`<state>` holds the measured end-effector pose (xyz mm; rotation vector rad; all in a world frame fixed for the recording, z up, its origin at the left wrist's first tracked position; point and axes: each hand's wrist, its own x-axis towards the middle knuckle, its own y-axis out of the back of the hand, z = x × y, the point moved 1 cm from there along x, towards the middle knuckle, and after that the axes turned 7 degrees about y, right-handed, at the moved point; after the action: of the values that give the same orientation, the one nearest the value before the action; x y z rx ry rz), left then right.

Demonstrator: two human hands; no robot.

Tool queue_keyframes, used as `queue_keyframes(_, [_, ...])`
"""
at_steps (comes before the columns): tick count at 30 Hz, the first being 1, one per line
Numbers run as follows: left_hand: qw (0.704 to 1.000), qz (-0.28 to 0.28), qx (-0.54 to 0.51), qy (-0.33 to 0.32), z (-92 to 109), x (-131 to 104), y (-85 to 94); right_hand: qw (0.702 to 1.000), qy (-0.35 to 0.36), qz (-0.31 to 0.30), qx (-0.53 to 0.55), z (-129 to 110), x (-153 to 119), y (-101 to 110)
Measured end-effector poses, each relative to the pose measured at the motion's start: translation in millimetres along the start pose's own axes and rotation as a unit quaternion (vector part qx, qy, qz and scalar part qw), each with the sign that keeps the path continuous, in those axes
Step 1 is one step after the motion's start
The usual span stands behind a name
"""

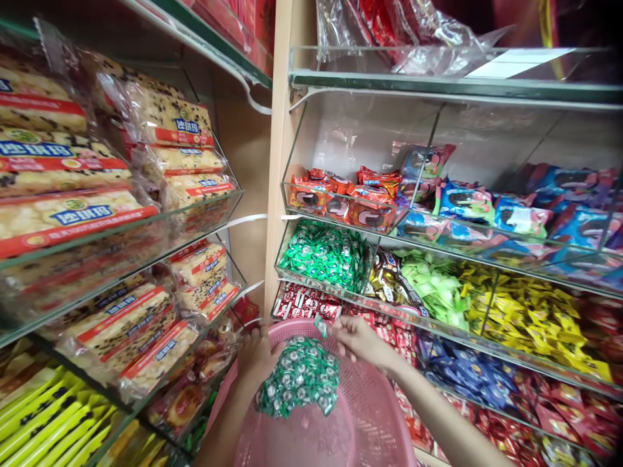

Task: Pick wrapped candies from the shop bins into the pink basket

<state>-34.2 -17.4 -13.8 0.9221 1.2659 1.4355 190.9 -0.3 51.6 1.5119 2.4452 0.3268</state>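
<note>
A pink plastic basket [382, 421] with perforated sides sits low in front of me. Inside it lies a heap of small green-wrapped candies [299, 379]. My left hand [256, 353] is closed on the basket's left rim, beside the heap; part of its grip is hidden. Above the heap's right side, my right hand [357, 338] pinches one green-wrapped candy [320, 326] between thumb and fingers. Similar green candies [326, 256] fill a clear shelf bin just above and behind the basket.
Wrapped pastry bars [165, 123] stack on glass shelves at the left. A wooden post [278, 149] divides the shelving. On the right are bins of red packets [341, 201], blue packets [467, 201], light green candies [433, 285] and yellow candies [530, 318]. Glass shelf edges project near both forearms.
</note>
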Motion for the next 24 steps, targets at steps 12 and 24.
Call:
queue_keyframes(12, [1.000, -0.007, 0.007, -0.010, 6.5, 0.9, -1.9, 0.975, -0.185, -0.052, -0.110, 79.2, 1.4, -4.2])
queue_keyframes(24, [1.000, 0.006, 0.002, -0.001, 3.5, -0.3, -2.8, 0.934, -0.249, -0.049, -0.249, 72.2, 19.8, -17.6])
